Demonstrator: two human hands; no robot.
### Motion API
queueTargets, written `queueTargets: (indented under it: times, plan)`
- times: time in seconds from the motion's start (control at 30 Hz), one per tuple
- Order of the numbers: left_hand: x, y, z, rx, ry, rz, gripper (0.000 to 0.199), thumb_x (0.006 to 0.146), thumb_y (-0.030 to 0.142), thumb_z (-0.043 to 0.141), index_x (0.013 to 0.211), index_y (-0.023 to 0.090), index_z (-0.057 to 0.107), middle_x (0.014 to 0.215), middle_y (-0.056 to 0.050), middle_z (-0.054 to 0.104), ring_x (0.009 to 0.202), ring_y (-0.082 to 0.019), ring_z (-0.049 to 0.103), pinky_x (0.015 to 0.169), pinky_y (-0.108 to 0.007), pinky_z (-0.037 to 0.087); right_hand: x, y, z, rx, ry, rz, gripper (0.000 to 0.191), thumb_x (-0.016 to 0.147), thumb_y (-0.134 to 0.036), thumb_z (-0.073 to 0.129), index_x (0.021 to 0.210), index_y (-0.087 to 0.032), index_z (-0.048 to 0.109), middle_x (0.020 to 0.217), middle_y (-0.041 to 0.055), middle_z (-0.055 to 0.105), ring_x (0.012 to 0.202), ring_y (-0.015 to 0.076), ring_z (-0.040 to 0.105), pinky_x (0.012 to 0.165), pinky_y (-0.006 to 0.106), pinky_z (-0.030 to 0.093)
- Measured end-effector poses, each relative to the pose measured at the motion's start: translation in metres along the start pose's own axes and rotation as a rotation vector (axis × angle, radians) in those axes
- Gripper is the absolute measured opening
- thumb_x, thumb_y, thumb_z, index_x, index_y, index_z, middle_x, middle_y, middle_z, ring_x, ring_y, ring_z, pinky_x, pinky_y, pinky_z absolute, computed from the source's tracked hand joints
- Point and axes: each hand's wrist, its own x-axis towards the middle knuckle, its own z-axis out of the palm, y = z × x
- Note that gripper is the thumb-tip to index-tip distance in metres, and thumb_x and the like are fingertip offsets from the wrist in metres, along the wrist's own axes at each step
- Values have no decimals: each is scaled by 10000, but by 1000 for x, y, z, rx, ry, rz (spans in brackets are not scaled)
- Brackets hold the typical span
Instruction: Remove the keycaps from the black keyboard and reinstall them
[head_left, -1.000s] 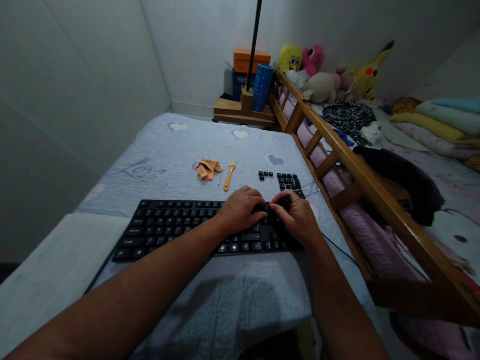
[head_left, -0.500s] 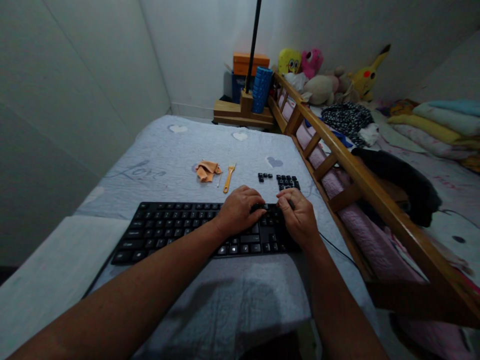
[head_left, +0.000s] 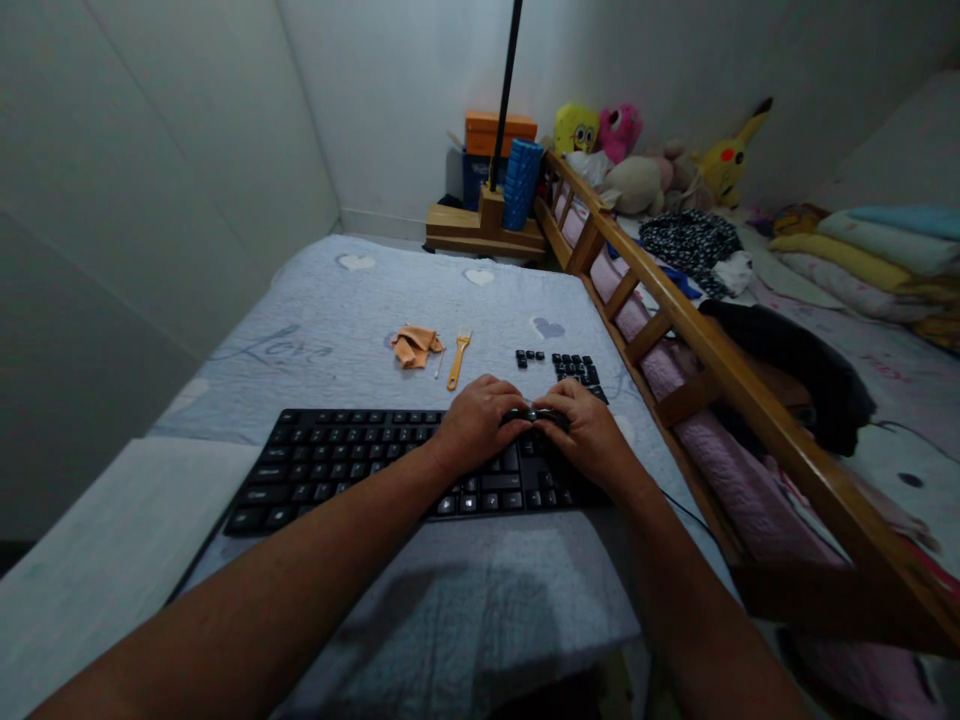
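Centrally, a small dark object (head_left: 533, 414), too unclear to identify, sits over the black keyboard (head_left: 360, 452), whose key legends are illegible. The left hand (head_left: 480, 422) has its fingers closed on the object's left end; the right hand's (head_left: 590, 430) fingers pinch its other end. Half a second ago the right hand was apart from the left; now they nearly meet. Loose keycaps (head_left: 576, 368) lie right of centre, an orange brush (head_left: 457, 364) and cloth (head_left: 415, 347) further left. Script on the blue cover (head_left: 360, 310), left of frame, reads "Love".
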Motion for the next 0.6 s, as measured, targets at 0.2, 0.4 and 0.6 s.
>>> queueTargets:
  times: [0.2,0.4,0.6]
  plan:
    - [-1,0,1,28,67,-84,261,841,225,693,1101,204,673,1098,-67,699,1060,-248,584,950,-436,494,28,23,-9,-86,54,17,161,821,-160,680,961,-217,736,879,30,591,830,177,590,777,300,463]
    - [-1,-1,3,32,42,-96,209,864,177,624,1064,199,679,1061,-55,705,1045,-242,586,945,-420,495,73,61,1,-296,24,145,154,787,-175,707,927,-208,763,822,29,623,771,168,585,732,276,451]
    - [-1,-1,2,16,24,-94,215,861,162,619,1065,196,678,1063,-54,710,1044,-238,587,958,-418,489,90,73,16,-390,-16,200,176,799,-212,700,961,-213,767,906,57,688,833,182,617,766,277,458]
